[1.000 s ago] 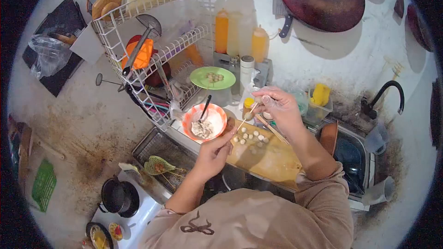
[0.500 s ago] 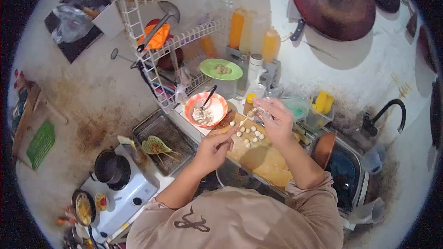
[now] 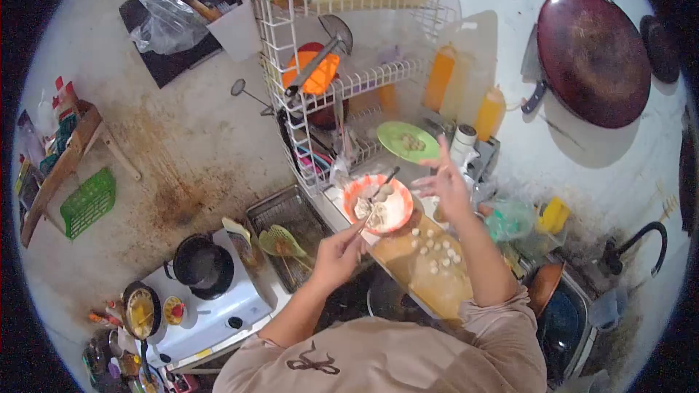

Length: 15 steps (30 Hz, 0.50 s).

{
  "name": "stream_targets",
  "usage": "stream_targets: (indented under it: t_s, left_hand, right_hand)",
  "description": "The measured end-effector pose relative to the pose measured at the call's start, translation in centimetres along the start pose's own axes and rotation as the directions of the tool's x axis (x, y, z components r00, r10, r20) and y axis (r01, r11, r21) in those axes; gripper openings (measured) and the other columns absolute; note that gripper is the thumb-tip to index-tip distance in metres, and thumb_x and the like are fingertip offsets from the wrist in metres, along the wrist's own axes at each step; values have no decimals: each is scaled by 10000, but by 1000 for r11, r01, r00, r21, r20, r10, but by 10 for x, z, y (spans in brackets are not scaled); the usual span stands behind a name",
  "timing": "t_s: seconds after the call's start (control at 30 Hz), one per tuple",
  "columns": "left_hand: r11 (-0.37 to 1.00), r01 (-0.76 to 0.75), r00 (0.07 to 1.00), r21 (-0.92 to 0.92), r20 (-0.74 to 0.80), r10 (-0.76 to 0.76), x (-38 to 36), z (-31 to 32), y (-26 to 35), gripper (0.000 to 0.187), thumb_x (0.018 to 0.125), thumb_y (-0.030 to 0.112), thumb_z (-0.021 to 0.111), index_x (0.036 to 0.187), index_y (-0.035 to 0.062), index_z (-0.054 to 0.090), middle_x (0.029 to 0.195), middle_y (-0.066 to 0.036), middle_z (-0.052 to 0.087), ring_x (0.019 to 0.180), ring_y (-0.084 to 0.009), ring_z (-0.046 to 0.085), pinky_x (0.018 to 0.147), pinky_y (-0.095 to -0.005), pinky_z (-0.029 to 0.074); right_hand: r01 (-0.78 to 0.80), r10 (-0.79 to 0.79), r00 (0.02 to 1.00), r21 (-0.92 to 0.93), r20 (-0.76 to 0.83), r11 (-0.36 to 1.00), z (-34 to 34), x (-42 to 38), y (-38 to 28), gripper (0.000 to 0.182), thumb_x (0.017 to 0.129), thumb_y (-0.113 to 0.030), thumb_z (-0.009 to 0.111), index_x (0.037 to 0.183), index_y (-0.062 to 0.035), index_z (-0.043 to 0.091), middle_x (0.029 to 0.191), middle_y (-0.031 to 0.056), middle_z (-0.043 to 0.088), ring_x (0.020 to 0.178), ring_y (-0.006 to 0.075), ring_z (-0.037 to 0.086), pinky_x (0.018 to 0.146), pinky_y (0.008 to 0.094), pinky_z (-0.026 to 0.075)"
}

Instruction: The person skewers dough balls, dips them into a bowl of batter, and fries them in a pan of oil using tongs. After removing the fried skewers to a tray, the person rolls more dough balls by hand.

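My left hand (image 3: 336,256) is closed around a thin wooden skewer (image 3: 365,220). The skewer's far end reaches over an orange-and-white bowl (image 3: 351,196) of white batter, and a pale clump around its tip is hard to make out. A dark-handled spoon (image 3: 390,177) leans in that bowl. Between the bowl and the bottles, my right hand (image 3: 450,188) is raised with its fingers spread, just in front of a green plate (image 3: 389,136) with several small balls (image 3: 413,143). Several small white balls (image 3: 435,242) lie on a wooden board (image 3: 437,287) below my right forearm.
Left of the board stand a wire-mesh tray (image 3: 271,207) with a green strainer (image 3: 280,241) and a stove (image 3: 240,291) with a black pot (image 3: 202,268). A white dish rack (image 3: 349,76) rises behind the bowl. To the right are a sink (image 3: 575,342) and a black faucet (image 3: 644,229).
The view has swung left. The skewer's tip has moved from above the board to over the bowl. My right hand has left the skewer and opened toward the green plate.
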<state>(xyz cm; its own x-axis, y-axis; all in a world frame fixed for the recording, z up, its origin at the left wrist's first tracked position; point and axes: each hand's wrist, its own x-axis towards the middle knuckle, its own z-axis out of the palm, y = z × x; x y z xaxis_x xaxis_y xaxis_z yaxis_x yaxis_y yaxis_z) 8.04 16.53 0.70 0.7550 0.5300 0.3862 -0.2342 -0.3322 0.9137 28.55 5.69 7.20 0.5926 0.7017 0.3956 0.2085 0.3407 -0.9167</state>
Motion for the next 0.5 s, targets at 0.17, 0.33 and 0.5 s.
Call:
stream_targets:
  t_s: [0.17,0.33,0.5]
  left_hand:
    - [971,210,974,-112,-59,-217,15,-24,-13,256,841,36,429,1080,-20,502,668,-8,495,631,-72,454,600,-202,388]
    - [961,154,987,-231,-18,-162,31,-42,-45,262,831,63,470,1073,-28,511,722,-13,534,657,-70,479,604,-203,396]
    - [960,157,984,-233,-46,-173,44,-57,-50,259,823,62,487,1068,-10,530,753,-25,559,679,-64,496,605,-194,402]
  right_hand:
    - [45,-51,998,-894,25,446,-76,131,98,363,739,-168,537,1088,-78,497,818,134,587,780,226,590,662,312,467]
    - [-50,140,990,-972,-18,228,-88,176,153,223,647,-102,581,861,-44,609,821,198,582,780,320,573,693,357,451]
    - [-40,191,981,-999,-32,37,-73,181,152,170,656,-87,574,814,-35,606,785,206,577,756,338,567,665,358,453]
